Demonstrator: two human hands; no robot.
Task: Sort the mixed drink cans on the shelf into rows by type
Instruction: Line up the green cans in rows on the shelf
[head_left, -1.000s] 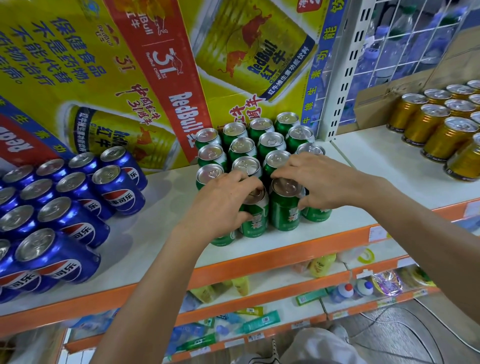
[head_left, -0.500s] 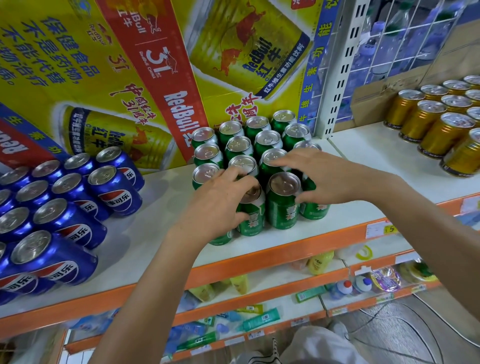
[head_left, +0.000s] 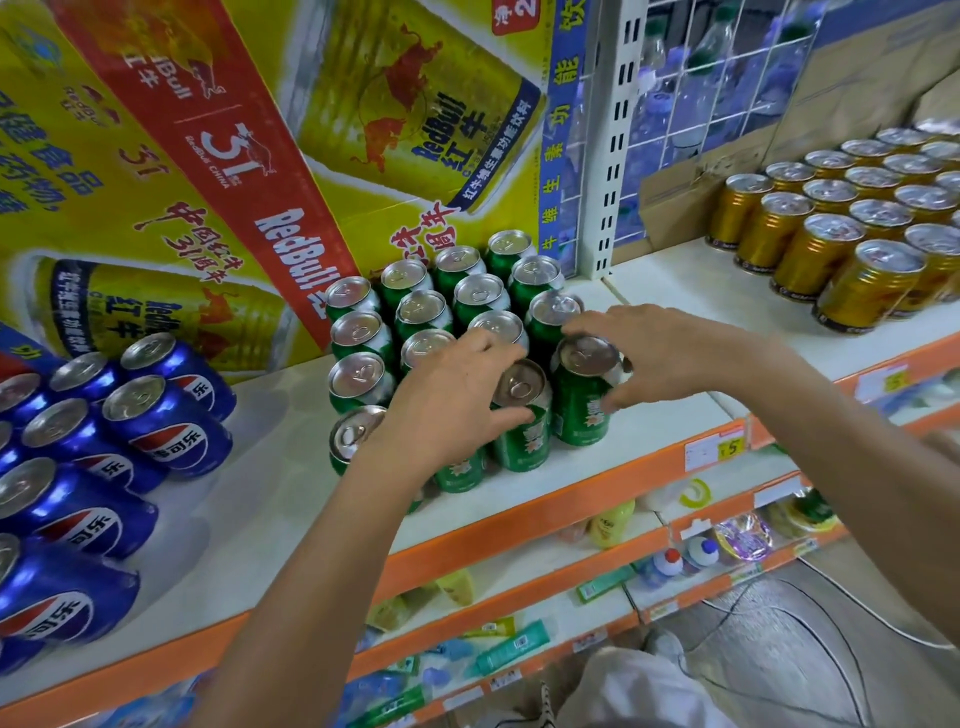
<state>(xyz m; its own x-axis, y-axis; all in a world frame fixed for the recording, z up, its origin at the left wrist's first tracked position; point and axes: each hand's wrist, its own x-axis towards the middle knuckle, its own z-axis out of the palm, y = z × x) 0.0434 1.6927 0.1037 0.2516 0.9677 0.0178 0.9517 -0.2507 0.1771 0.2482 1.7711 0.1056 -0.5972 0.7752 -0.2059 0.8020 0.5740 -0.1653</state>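
My left hand (head_left: 452, 410) and right hand (head_left: 670, 358) each clasp a glossy round green can (head_left: 522, 436) near the shelf (head_left: 270, 499) lip, bare white board open either side.

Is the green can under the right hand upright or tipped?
Upright: the green can at the right hand stands on its base on the shelf, silver top up.

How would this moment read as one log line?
right hand: grips front-right green can | left hand: grips adjacent green can | blue cans: left | gold cans: right
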